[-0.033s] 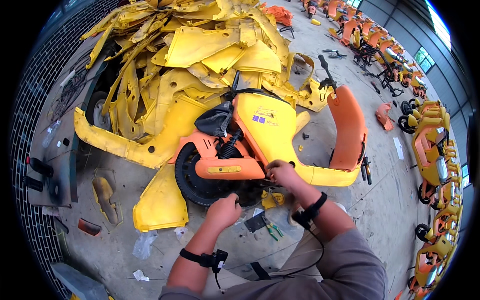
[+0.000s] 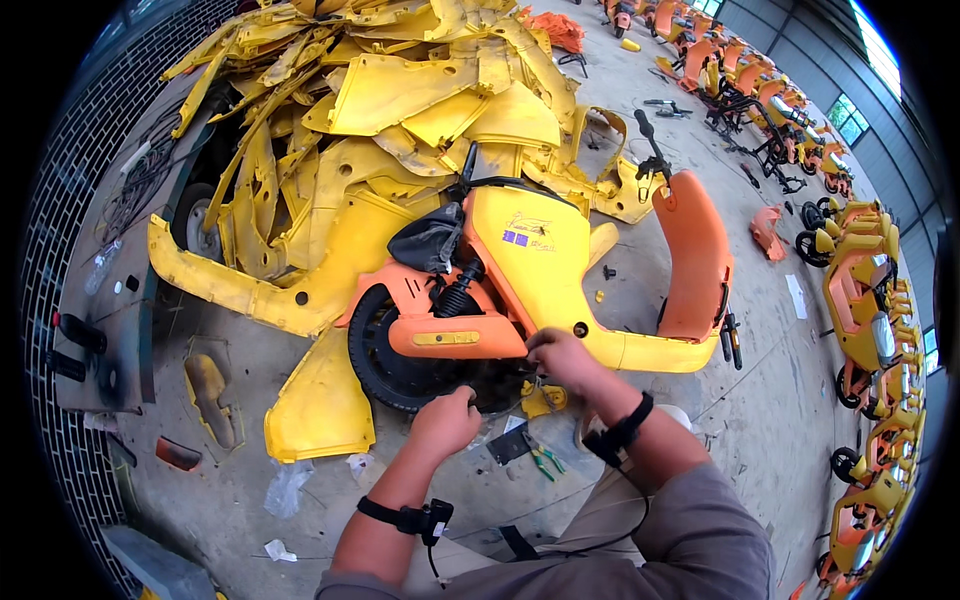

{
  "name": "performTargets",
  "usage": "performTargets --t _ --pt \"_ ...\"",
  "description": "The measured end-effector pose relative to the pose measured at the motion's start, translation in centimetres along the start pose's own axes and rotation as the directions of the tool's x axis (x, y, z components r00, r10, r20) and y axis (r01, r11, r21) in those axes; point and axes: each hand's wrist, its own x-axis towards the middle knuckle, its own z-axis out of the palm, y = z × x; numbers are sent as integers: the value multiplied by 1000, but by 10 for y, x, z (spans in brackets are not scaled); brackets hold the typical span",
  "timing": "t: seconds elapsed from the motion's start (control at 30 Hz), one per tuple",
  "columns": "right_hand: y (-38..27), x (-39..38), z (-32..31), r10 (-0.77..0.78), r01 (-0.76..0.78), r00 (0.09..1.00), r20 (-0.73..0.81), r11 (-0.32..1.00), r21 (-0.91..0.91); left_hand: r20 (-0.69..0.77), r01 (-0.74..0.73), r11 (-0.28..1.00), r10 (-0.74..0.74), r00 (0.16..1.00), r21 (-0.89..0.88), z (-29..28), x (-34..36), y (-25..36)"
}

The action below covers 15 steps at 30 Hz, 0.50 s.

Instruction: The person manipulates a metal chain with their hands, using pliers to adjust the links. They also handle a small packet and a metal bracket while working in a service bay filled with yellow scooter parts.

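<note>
Right hand (image 2: pixel 560 358) dropped slightly, fingers now lower beside right end of orange cover (image 2: pixel 455 338). Round dark hole (image 2: pixel 580 329) in yellow body panel (image 2: pixel 545 270), just right of cover, earlier partly masked by same hand, now fully exposed. Black wrist strap (image 2: pixel 632 420) marginally lower too.

Grey concrete floor (image 2: pixel 765 430), dark brick wall (image 2: pixel 62 220) at left, panelled wall (image 2: pixel 903 165), bright windows (image 2: pixel 847 118)
</note>
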Motion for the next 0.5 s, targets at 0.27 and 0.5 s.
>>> performTargets --t 0.27,0.5 --pt "43 -56 56 -449 504 846 286 501 -704 -266 -123 985 86 960 -124 33 -11 9" --pt "51 -37 57 -292 458 887 357 470 -755 -309 -105 971 34 951 -214 41 -3 21"
